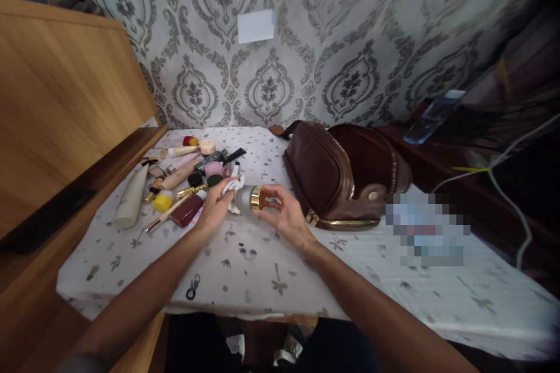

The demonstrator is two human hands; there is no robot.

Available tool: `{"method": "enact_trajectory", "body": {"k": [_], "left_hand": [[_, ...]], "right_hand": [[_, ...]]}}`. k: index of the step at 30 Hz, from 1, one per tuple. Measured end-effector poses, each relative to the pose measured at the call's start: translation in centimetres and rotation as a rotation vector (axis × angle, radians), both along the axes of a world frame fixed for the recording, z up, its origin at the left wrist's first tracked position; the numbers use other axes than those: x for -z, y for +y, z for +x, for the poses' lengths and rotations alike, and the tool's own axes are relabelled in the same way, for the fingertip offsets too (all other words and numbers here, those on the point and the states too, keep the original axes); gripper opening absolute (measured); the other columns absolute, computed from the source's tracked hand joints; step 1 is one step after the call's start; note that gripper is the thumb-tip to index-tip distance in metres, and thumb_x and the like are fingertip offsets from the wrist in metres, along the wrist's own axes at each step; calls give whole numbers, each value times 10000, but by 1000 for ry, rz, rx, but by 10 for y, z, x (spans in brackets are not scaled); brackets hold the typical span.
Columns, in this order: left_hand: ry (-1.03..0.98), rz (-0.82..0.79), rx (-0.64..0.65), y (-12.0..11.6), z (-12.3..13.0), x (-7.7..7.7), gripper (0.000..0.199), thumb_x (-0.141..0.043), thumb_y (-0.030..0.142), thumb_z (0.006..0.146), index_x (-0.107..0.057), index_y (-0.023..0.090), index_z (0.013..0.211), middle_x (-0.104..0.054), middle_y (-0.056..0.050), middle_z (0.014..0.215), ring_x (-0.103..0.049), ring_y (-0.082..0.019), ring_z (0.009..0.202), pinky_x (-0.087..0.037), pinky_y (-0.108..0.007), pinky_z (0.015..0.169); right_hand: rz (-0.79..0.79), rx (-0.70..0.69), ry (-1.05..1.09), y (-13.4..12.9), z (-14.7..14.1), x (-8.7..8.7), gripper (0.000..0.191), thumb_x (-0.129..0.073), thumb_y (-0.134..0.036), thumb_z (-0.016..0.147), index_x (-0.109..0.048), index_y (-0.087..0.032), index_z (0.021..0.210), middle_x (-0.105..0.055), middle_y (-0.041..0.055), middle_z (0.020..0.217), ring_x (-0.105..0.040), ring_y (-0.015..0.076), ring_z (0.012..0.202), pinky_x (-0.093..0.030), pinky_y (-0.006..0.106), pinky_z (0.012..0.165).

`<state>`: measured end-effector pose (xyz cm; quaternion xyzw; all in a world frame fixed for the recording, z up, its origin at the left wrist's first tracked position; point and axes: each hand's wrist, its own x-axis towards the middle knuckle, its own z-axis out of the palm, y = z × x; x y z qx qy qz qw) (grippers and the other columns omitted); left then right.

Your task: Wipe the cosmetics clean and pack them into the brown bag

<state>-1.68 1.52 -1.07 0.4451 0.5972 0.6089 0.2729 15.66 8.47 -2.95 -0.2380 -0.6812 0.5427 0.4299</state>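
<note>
My left hand (214,208) is closed around a crumpled white tissue (233,186), pressed against a frosted cosmetic bottle (243,199). The bottle lies on its side above the table, its gold cap (256,198) pointing right. Fingers and thumb of my right hand (289,217) grip that cap. Just left of my left hand are a dark red bottle (186,211), a makeup brush (163,217), and a yellow-capped jar (163,202). The tissue and my fingers hide part of the bottle.
A brown leather bag (312,166) stands unzipped at right. Several cosmetics, including a large white tube (132,197), crowd the left of the patterned tablecloth (262,280). A wooden cabinet (70,64) borders the left; a blurred patch (426,233) lies right. Wallpaper rises behind.
</note>
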Motion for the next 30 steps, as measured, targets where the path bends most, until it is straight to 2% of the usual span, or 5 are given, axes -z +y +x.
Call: {"method": "enact_trajectory", "body": {"k": [7,12,18,22,30], "left_hand": [[192,122,72,-3,8,5,289,-604,127,735,-756,205,967,-728,-40,983,-634,-226,945,-467,-314,917],[326,251,96,-8,9,2,439,-543,94,785,-726,247,1153,-684,-70,1193,-593,-258,1150,-412,-371,1057],[238,118,89,-3,6,7,388,-568,136,798,-699,213,1155,-696,-76,1179,-582,-275,1185,-391,-387,1086],[19,-17,152,-2,8,17,346,-641,260,806,-637,202,1148,-704,-51,1049,-636,-237,993,-490,-334,915],[-447,-58,142,-2,19,16,509,-822,341,640,-526,218,1036,-652,10,896,-637,-144,740,-534,-239,655]], "right_hand": [[-373,55,245,9,1,-2,384,-859,-442,645,-652,-234,894,-696,23,952,-643,199,927,-555,359,830],[-611,-80,245,10,0,-3,356,-866,-455,633,-674,-191,773,-689,11,791,-647,152,702,-552,292,648],[-683,-174,234,9,0,-3,354,-827,-493,688,-696,-181,795,-707,32,776,-637,141,657,-532,265,596],[-548,-81,281,11,-1,-2,365,-850,-472,659,-655,-211,823,-692,16,898,-651,161,816,-565,309,751],[162,255,-49,10,1,4,461,-804,-339,691,-580,-214,1073,-652,69,1033,-636,232,950,-544,382,828]]}}
